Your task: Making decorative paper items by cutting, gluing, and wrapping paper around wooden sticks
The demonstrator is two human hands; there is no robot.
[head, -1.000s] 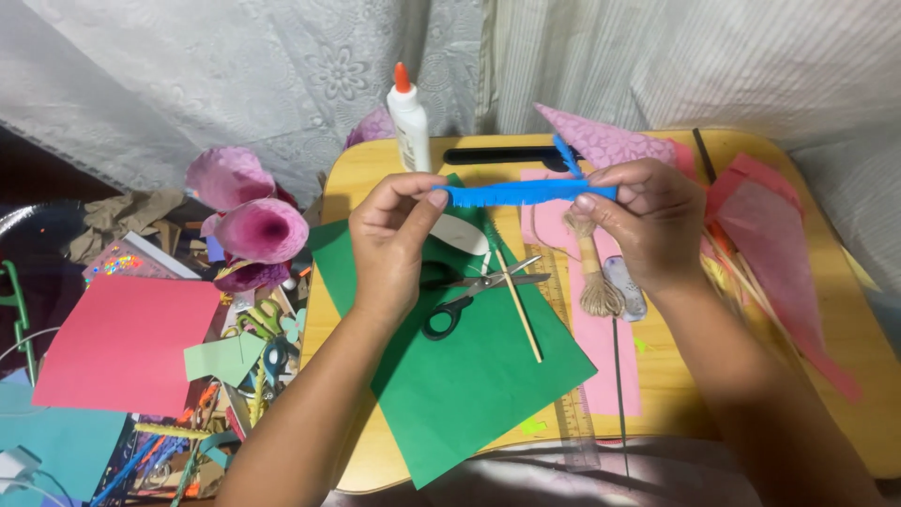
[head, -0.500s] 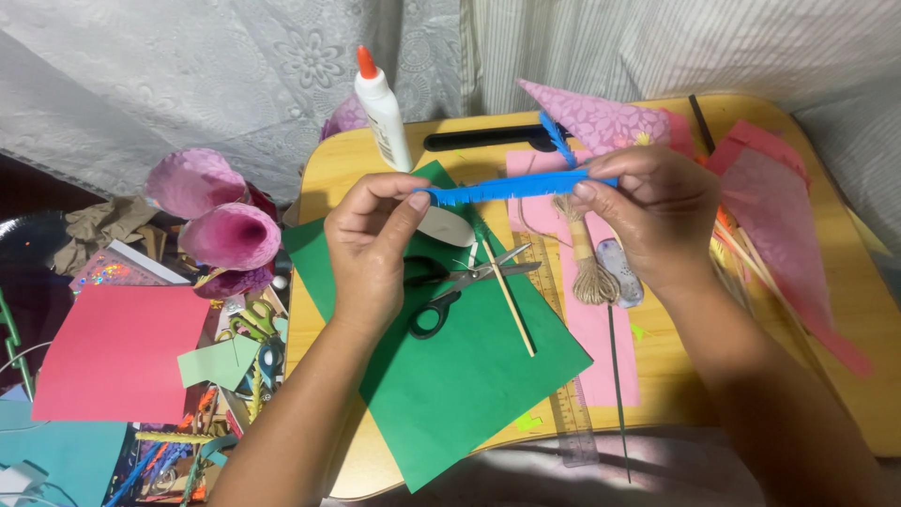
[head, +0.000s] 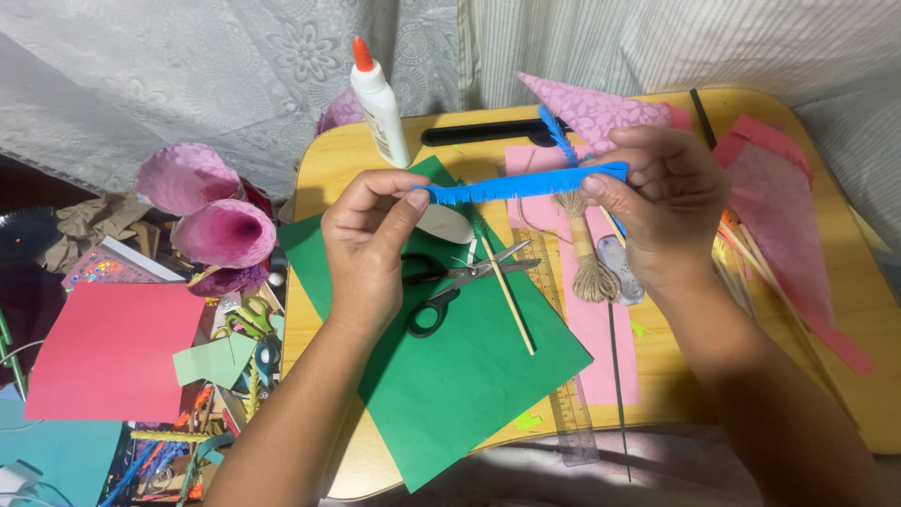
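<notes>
A fringed blue paper strip (head: 521, 185) is stretched level between both hands above a small wooden table (head: 330, 174). My left hand (head: 368, 244) pinches the strip's left end with thumb and forefinger. My right hand (head: 657, 207) grips its right end, where a short blue piece sticks up. Under the hands lie a green paper sheet (head: 450, 376), black-handled scissors (head: 450, 282) and a thin wooden stick (head: 507, 296).
A glue bottle (head: 380, 103) with an orange cap stands at the table's back. A twine bundle (head: 584, 253), pink paper (head: 601, 347), a clear ruler (head: 568, 413) and pink cones (head: 779, 207) lie at the right. Pink paper flowers (head: 211, 211), a red sheet (head: 113, 352) and scraps crowd the left.
The view has shifted slightly, so table and hands sit further right in the frame. Both hands still hold the blue strip, kept level above the green sheet.
</notes>
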